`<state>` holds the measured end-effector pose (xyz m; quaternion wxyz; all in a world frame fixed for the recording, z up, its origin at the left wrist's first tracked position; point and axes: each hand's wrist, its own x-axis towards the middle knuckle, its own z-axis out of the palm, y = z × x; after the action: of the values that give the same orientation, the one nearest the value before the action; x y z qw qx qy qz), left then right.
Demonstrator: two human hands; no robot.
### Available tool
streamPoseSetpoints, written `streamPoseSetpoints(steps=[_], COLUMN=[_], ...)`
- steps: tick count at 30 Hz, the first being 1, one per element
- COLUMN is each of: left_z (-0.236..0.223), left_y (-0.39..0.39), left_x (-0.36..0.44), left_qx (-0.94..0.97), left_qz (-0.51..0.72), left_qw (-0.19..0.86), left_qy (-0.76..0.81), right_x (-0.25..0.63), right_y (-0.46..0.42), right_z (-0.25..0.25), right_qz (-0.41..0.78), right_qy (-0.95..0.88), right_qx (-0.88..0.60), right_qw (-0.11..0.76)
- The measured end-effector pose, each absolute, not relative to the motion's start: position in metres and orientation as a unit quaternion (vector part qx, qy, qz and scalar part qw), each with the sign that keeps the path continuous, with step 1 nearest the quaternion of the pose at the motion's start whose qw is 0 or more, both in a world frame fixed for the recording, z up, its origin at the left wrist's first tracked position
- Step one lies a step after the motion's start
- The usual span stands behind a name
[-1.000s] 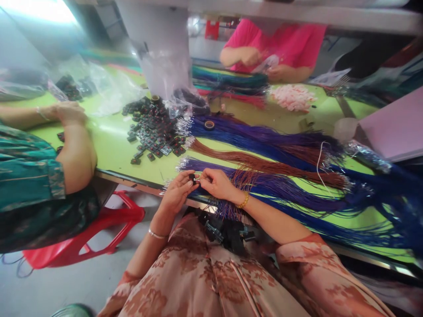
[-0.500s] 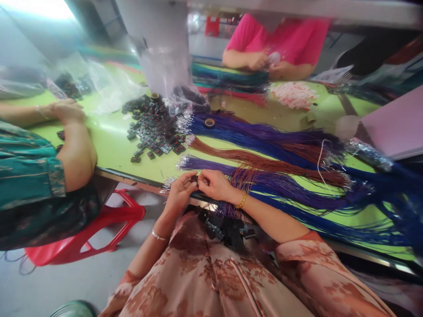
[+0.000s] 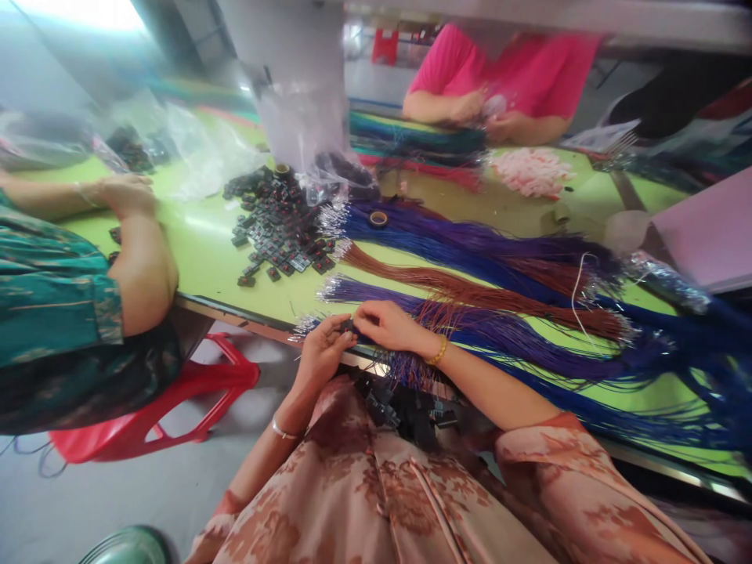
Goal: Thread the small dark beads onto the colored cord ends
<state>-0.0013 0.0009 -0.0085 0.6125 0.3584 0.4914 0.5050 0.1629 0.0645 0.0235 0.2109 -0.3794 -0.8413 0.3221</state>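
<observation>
At the table's front edge, my left hand [image 3: 325, 345] pinches a small black plastic connector [image 3: 348, 324]. My right hand [image 3: 388, 326] is close beside it, fingers curled together at the connector's right side; whatever they grip is too small to make out. Bundles of purple wires [image 3: 376, 294] and brown wires [image 3: 405, 273] with silvery terminal ends lie just beyond my hands. More black connectors [image 3: 405, 411] rest in my lap, with wires hanging above them. Beyond my left hand, a heap of black connectors [image 3: 282, 227] covers part of the green tabletop [image 3: 205, 270].
A tape roll [image 3: 377, 219] lies on the blue wires [image 3: 405, 243]. To the left, a co-worker's arm [image 3: 138, 251] rests on the table above a red stool [image 3: 229, 376]. Across the table, a person in pink [image 3: 452, 70] works near pale pink pieces [image 3: 532, 171].
The black connector shows more clearly between my hands, and my right fingers sit slightly farther from the left ones. The whole view has shifted a little.
</observation>
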Motion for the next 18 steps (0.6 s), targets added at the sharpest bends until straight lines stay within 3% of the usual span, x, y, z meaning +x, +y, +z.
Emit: streamPoseSetpoints(steps=[6,10,13,18], left_z=[-0.005,-0.011,-0.013,-0.01], left_y=[0.0,-0.002,-0.004,-0.002], left_x=[-0.007,-0.007,-0.005,0.0], left_qx=[0.372,0.4,0.405,0.372], left_qz=[0.493,0.488,0.492,0.528], left_qw=[0.608,0.587,0.585,0.588], left_qy=[0.499,0.507,0.502,0.487], right_x=[0.15,0.143,0.142,0.129], right_y=[0.095,0.096,0.095,0.1], right_z=[0.021,0.018,0.024,0.035], right_qz=[0.163,0.124,0.163,0.344], right_qy=[-0.871,-0.884,-0.876,-0.827], right_qx=[-0.453,-0.447,-0.444,-0.387], right_qw=[0.102,0.06,0.092,0.218])
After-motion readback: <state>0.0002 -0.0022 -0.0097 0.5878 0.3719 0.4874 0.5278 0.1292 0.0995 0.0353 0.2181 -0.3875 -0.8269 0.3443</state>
